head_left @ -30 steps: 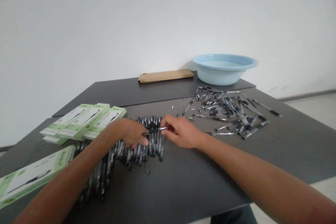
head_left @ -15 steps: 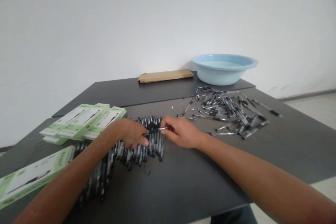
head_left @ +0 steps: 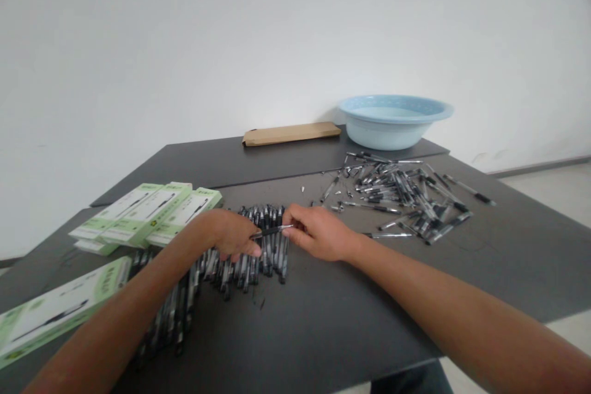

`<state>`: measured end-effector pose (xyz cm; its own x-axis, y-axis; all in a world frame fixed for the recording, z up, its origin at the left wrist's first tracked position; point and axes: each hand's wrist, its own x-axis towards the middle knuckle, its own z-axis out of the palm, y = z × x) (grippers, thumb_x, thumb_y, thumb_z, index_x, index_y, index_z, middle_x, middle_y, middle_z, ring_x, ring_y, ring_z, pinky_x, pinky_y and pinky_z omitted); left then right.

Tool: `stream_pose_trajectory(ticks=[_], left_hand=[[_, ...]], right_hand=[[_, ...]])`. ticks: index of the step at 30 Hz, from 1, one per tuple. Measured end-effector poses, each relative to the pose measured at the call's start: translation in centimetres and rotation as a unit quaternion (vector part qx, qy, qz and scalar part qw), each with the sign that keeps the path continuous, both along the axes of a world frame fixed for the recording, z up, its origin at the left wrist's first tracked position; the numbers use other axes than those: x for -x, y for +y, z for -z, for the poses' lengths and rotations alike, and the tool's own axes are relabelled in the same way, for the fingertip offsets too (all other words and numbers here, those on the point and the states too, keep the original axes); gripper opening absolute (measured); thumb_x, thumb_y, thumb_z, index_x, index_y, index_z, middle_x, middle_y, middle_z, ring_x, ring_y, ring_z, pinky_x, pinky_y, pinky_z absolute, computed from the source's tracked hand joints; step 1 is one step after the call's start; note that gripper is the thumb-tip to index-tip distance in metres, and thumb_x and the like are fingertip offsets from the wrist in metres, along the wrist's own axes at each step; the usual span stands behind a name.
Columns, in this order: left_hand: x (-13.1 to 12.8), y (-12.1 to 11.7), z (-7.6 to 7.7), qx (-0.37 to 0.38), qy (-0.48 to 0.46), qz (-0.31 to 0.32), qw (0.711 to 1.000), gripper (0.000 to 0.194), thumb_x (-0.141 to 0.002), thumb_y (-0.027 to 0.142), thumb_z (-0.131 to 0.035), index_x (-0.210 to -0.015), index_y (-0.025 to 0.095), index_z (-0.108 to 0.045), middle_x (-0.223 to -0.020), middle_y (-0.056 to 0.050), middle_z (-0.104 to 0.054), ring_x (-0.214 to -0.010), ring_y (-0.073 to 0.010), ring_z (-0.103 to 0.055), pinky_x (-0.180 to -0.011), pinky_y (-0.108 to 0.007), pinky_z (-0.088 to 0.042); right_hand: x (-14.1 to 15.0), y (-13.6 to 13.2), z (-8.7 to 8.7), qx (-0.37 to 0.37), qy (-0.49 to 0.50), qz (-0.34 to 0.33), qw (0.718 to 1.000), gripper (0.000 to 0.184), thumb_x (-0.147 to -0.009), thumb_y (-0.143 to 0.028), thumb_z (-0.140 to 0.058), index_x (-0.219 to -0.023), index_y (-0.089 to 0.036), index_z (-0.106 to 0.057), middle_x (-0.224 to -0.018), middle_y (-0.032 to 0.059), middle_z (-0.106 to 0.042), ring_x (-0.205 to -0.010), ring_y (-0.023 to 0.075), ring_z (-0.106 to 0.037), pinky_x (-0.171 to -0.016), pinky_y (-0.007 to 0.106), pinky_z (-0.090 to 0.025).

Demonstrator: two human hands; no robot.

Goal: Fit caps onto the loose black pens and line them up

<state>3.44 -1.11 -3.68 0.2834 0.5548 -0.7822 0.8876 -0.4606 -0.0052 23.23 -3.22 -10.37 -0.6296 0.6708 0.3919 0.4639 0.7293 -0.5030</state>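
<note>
Between my two hands a pen (head_left: 272, 230) with a black grip lies almost level, its silvery tip end toward the right. My left hand (head_left: 233, 235) is closed on the pen's left end. The thumb and fingers of my right hand (head_left: 318, 231) pinch it at the tip end; whether they also hold a small part is hidden. Under and beside the hands, many capped pens (head_left: 240, 268) lie side by side in rows, partly covered by my left hand and forearm. A single pen (head_left: 388, 235) rests just right of my right wrist.
A loose heap of pens (head_left: 406, 191) spreads over the right of the dark table (head_left: 323, 320), with small silvery tips (head_left: 303, 189) nearby. Green-and-white pen boxes (head_left: 152, 212) are stacked at left, another box (head_left: 64, 308) nearer. Behind stand a flat cardboard piece (head_left: 290, 133) and a blue basin (head_left: 392, 126).
</note>
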Motion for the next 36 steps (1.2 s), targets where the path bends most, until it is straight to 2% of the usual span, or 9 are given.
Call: stream_pose_trajectory(ticks=[5, 12, 21, 28, 36], left_hand=[[-0.03, -0.03, -0.03, 0.001, 0.003, 0.004, 1.0, 0.029, -0.089, 0.033, -0.04, -0.092, 0.015, -0.062, -0.09, -0.012, -0.073, -0.072, -0.0201, -0.066, -0.054, -0.023, -0.043], [0.03, -0.02, -0.05, -0.006, -0.005, 0.002, 1.0, 0.027, -0.087, 0.033, -0.042, -0.092, 0.017, -0.063, -0.087, -0.009, -0.074, -0.071, -0.0193, -0.066, -0.057, -0.025, -0.044], [0.02, 0.02, 0.13, -0.003, -0.007, -0.002, 1.0, 0.029, -0.087, 0.034, -0.041, -0.096, 0.017, -0.063, -0.085, -0.009, -0.074, -0.068, -0.02, -0.065, -0.057, -0.025, -0.044], [0.09, 0.07, 0.12, 0.005, -0.015, 0.009, 1.0, 0.033, -0.087, 0.037, -0.04, -0.102, 0.016, -0.061, -0.086, -0.01, -0.073, -0.067, -0.0193, -0.064, -0.059, -0.025, -0.045], [0.12, 0.02, 0.1, 0.0, -0.011, 0.015, 1.0, 0.03, -0.087, 0.036, -0.041, -0.091, 0.016, -0.064, -0.084, -0.009, -0.073, -0.067, -0.0184, -0.063, -0.059, -0.024, -0.044]], right_hand=[[0.01, -0.02, -0.01, 0.005, 0.004, 0.001, 1.0, 0.011, -0.087, -0.026, -0.05, -0.094, -0.019, -0.047, -0.073, -0.0011, -0.059, -0.064, 0.0116, -0.054, -0.058, 0.02, -0.033], [-0.01, 0.03, 0.05, -0.016, -0.016, 0.001, 1.0, 0.008, -0.088, -0.027, -0.047, -0.091, -0.02, -0.047, -0.072, -0.0017, -0.057, -0.063, 0.0113, -0.052, -0.058, 0.02, -0.032], [0.05, -0.22, -0.68, -0.093, -0.113, 0.024, 0.989, 0.019, -0.092, -0.037, -0.041, -0.094, -0.02, -0.049, -0.082, 0.0032, -0.063, -0.073, 0.0164, -0.056, -0.061, 0.024, -0.029], [0.16, -0.06, -0.29, -0.074, -0.106, 0.018, 0.992, 0.022, -0.094, -0.037, -0.037, -0.092, -0.02, -0.052, -0.084, 0.0024, -0.064, -0.074, 0.015, -0.057, -0.061, 0.023, -0.03], [0.13, -0.22, -0.5, -0.082, -0.113, 0.033, 0.99, 0.026, -0.093, -0.042, -0.038, -0.096, -0.02, -0.051, -0.084, 0.0031, -0.064, -0.076, 0.0166, -0.058, -0.062, 0.025, -0.03]])
